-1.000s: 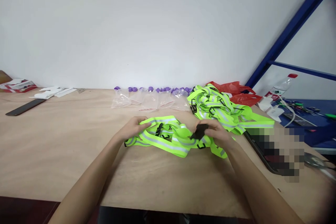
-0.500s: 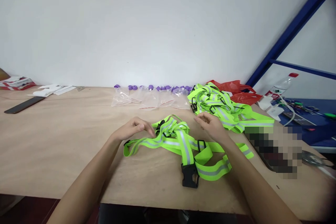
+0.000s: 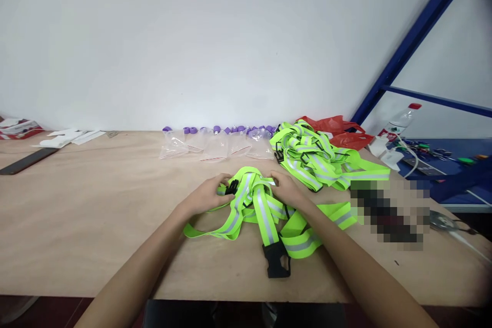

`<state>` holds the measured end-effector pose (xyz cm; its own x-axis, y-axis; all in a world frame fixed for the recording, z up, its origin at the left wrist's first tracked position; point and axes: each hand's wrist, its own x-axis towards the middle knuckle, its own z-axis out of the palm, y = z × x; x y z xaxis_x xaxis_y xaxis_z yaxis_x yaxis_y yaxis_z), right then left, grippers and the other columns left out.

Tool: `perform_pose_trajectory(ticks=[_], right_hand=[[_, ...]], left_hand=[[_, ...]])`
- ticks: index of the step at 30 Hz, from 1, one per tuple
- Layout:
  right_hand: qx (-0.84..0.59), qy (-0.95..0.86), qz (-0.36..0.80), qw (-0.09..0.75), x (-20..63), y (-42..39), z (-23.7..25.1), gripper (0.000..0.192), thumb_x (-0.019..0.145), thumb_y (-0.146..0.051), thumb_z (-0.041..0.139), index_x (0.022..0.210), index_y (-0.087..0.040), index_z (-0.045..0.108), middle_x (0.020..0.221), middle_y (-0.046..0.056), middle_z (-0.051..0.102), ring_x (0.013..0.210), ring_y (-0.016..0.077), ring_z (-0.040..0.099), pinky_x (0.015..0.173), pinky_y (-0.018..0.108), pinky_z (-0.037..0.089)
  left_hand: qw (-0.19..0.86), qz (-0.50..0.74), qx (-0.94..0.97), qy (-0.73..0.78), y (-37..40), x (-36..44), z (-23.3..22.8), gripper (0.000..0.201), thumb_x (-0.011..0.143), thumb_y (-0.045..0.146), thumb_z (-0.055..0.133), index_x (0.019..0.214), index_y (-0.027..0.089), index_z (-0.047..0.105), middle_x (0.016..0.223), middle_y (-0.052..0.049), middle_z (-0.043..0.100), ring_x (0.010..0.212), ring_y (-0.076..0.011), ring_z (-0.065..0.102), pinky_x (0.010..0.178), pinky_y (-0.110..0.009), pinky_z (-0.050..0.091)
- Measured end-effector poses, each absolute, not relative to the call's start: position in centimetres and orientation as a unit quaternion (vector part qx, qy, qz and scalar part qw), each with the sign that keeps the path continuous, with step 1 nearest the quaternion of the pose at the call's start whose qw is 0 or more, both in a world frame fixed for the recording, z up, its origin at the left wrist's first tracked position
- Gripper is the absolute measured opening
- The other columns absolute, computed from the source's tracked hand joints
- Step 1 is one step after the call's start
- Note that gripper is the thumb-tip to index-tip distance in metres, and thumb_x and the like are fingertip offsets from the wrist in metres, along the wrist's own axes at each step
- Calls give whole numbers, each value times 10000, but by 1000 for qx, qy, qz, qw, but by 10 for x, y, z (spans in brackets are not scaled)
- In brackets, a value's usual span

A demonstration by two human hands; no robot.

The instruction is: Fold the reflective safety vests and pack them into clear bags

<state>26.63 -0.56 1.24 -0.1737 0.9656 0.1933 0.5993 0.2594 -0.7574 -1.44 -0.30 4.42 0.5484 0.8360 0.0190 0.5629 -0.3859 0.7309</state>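
A neon-yellow reflective strap harness [image 3: 265,210] lies spread on the wooden table [image 3: 96,215] in front of me. Its black buckle [image 3: 277,260] rests near the table's front edge, free of both hands. My left hand [image 3: 207,196] grips the straps at a small black clip on the harness's far left part. My right hand [image 3: 286,189] holds the straps just to the right of it. Both hands are close together over the top of the harness.
A pile of more neon harnesses [image 3: 311,156] sits behind to the right, with a red plastic bag [image 3: 338,130] beyond it. Clear bags with purple caps [image 3: 219,143] line the wall. A bottle [image 3: 400,120], cables and a blurred patch lie right; a dark flat bar [image 3: 23,161] lies left.
My right hand let go of the black buckle, which dropped to the table's front edge. The harness spread out. Both hands then closed on the straps at its top.
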Motion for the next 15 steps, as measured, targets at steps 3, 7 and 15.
perform_pose_trajectory(ticks=[3, 7, 15], right_hand=[[-566, -695, 209, 391, 263, -8, 15, 184, 863, -385, 544, 822, -215, 603, 796, 23, 642, 746, 209, 576, 666, 315, 433], [-570, -602, 266, 492, 261, -11, 18, 215, 877, -462, 523, 946, -260, 505, 660, -34, 531, 537, 184, 532, 542, 319, 438], [-420, -550, 427, 582, 253, -21, 31, 325, 828, -518, 619, 929, -288, 413, 886, 20, 663, 847, 240, 684, 754, 384, 551]], left_hand=[[383, 156, 810, 417, -5, -18, 49, 636, 754, 372, 718, 1343, 199, 551, 1194, -95, 665, 1037, -268, 645, 901, -392, 516], [445, 140, 809, 357, -8, -24, 59, 595, 730, 318, 746, 1299, 218, 608, 1092, -69, 694, 926, -236, 657, 830, -362, 532], [426, 240, 827, 276, -11, -14, 65, 331, 919, 460, 589, 821, 197, 765, 1082, -86, 682, 1051, -236, 634, 971, -348, 478]])
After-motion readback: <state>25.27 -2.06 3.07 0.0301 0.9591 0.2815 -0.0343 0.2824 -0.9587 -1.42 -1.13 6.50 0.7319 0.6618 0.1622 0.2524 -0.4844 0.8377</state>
